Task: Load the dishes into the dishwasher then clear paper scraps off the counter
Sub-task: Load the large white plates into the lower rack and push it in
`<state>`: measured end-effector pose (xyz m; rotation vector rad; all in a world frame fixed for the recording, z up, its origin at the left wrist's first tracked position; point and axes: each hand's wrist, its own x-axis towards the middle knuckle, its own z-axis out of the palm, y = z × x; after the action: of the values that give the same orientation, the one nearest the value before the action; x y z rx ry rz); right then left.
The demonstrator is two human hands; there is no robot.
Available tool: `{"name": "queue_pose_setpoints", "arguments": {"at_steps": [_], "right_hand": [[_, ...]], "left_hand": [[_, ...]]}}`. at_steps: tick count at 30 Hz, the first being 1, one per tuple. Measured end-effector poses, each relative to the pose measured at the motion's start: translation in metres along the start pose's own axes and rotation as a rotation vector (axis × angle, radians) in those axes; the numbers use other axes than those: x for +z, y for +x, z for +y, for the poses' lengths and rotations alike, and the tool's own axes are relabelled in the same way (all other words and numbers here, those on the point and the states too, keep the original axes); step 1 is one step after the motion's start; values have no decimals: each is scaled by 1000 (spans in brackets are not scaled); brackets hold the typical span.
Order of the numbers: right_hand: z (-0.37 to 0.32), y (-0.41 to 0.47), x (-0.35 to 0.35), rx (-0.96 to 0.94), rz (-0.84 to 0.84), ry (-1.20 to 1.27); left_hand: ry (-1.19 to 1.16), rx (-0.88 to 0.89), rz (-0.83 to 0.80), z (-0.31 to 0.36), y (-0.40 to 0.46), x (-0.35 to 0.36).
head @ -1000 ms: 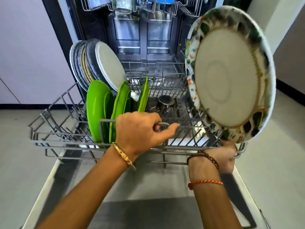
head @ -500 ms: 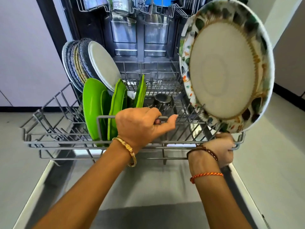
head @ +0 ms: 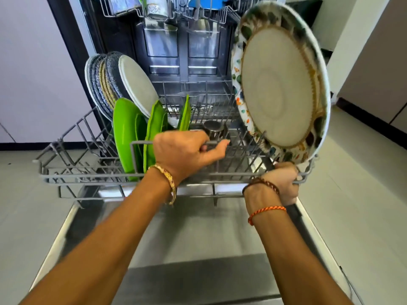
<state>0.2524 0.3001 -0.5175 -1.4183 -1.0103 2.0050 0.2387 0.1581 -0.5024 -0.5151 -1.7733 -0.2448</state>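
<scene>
Head: lower rack (head: 66, 177) w/ green plates (head: 125, 133); left grip (head: 187, 155) holds rack handle, right grip (head: 284, 181) holds patterned plate (head: 277, 89).

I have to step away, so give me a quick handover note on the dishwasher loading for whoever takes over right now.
Left hand grips the lower rack's front handle.
Right hand holds the big floral plate by its lower edge, above the rack's right side, not yet slotted.
Already racked on the left: green plates in front, grey plates behind.
Left: seat the floral plate, then clear paper scraps from the counter, which is out of view.
</scene>
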Motion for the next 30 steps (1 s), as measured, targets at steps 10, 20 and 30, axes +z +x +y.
{"name": "queue_pose_setpoints", "arguments": {"at_steps": [10,20,30], "right_hand": [[2,4,-8,-23,-20,40],[3,7,-9,-20,-46,15],[-8,2,-9,-78,-25,-40]], "left_hand": [[2,77,19,5,-15,5],[-31,86,3,6,-15,3],[-1,57,38,11,-5,4]]}}
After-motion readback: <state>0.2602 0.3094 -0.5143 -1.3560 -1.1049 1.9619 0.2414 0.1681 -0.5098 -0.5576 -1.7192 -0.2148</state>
